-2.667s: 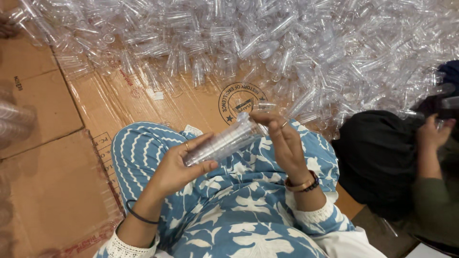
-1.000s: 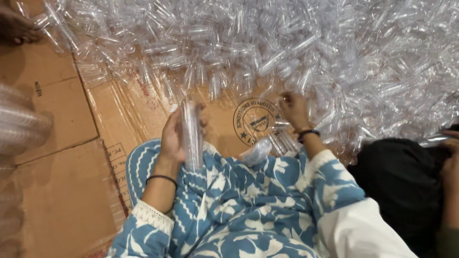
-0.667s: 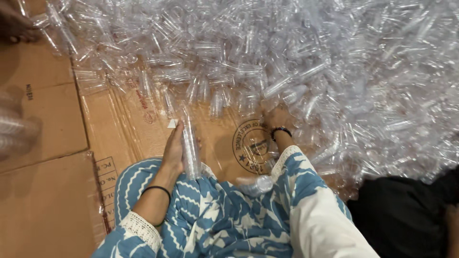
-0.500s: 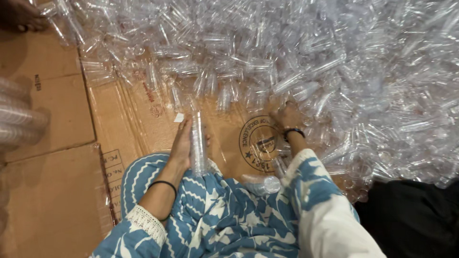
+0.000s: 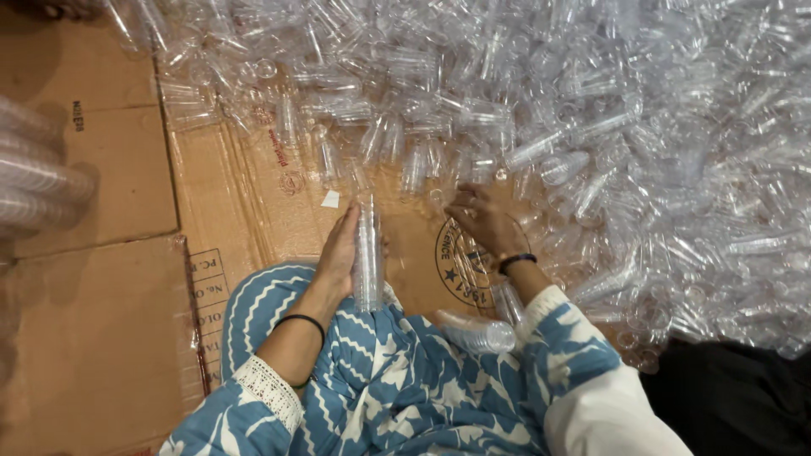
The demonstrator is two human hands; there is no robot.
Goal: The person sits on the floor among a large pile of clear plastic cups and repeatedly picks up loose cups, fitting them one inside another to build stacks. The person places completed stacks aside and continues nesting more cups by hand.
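Note:
My left hand (image 5: 339, 253) grips a tall nested stack of clear plastic cups (image 5: 367, 253), held upright over my knee. My right hand (image 5: 483, 219) reaches forward with fingers spread, touching loose cups at the near edge of a big heap of clear plastic cups (image 5: 549, 110) that covers the cardboard floor. Whether the right hand holds a cup is hidden by glare. A short stack of cups (image 5: 477, 332) lies on my blue and white patterned lap.
Flattened brown cardboard sheets (image 5: 110, 203) cover the floor at left. A blurred stack of clear cups (image 5: 34, 181) juts in from the left edge. Dark black cloth (image 5: 735, 397) lies at the bottom right.
The long stack went from lying across both hands to standing upright in my left hand. My right hand let go of it and reached out to the heap.

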